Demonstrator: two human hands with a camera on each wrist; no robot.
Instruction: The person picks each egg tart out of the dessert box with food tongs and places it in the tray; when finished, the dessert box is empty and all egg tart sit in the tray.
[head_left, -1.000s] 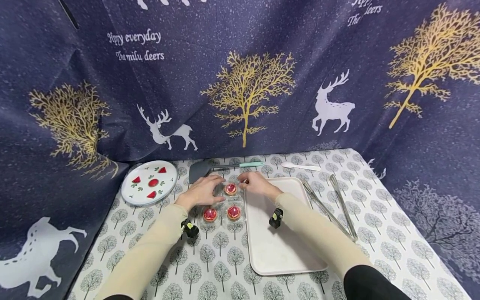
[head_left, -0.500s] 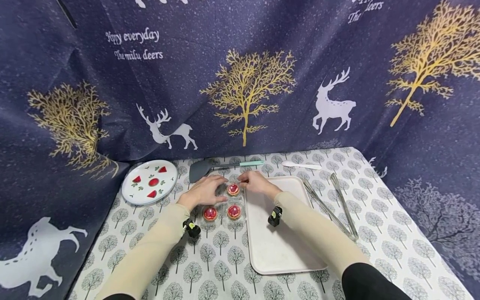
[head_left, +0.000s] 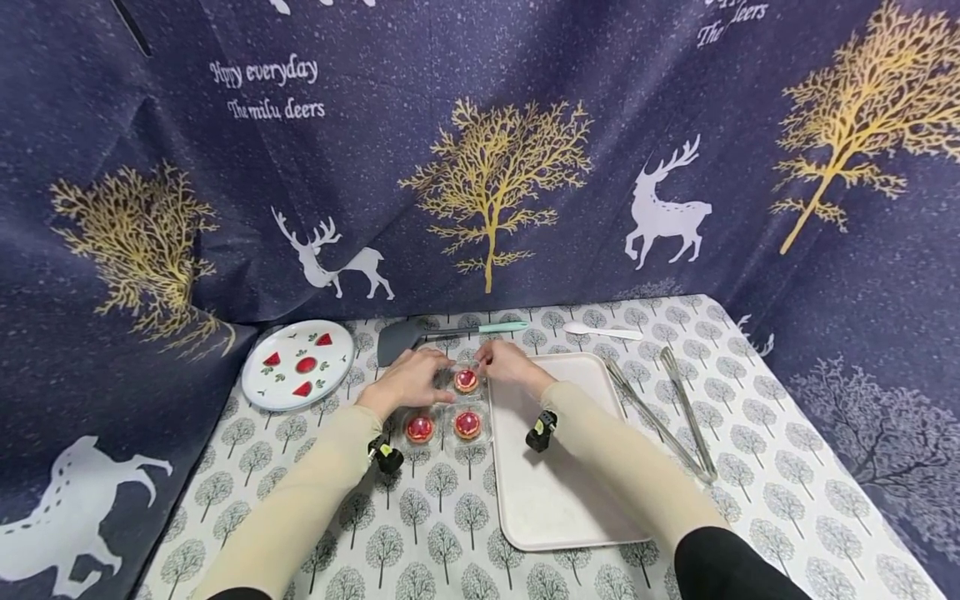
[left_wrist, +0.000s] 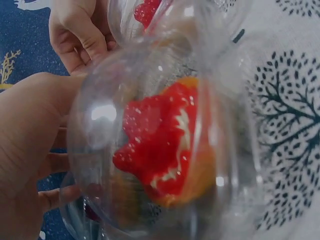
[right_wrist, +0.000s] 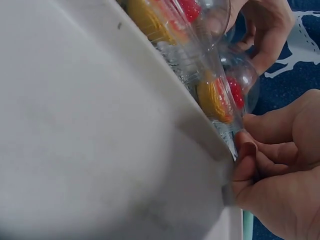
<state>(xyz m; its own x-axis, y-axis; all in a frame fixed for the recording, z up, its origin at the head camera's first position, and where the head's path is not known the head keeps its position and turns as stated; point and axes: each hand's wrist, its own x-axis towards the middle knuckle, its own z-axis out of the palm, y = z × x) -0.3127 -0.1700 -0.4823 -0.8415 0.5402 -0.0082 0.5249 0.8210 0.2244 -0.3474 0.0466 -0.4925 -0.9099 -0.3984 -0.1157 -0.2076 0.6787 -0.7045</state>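
Observation:
A clear plastic domed tart box point(head_left: 487, 440) lies on the cloth, against the left edge of a pale tray point(head_left: 558, 492). Red-topped tarts point(head_left: 467, 425) show under its domes; the back left compartment is covered by my left hand point(head_left: 408, 383). That hand holds the box there, thumb and fingers spread round the dome. In the left wrist view, a dome with a red tart point(left_wrist: 165, 145) fills the middle and hides some fingertips. My right hand point(head_left: 510, 367) pinches the box's far right corner between thumb and fingers, seen closely in the right wrist view beside a tart point(right_wrist: 215, 100).
A white plate with watermelon prints point(head_left: 300, 400) sits at the far left. Behind the box lies a grey spatula point(head_left: 397, 343) with a mint handle. A white spoon-like utensil point(head_left: 600, 332) lies at the back, and metal tongs point(head_left: 686, 408) right of the tray.
Early on, the box's back part shifted slightly right between my hands. Since then my right hand has drawn its fingers together at the corner, and its wrist has moved a little left.

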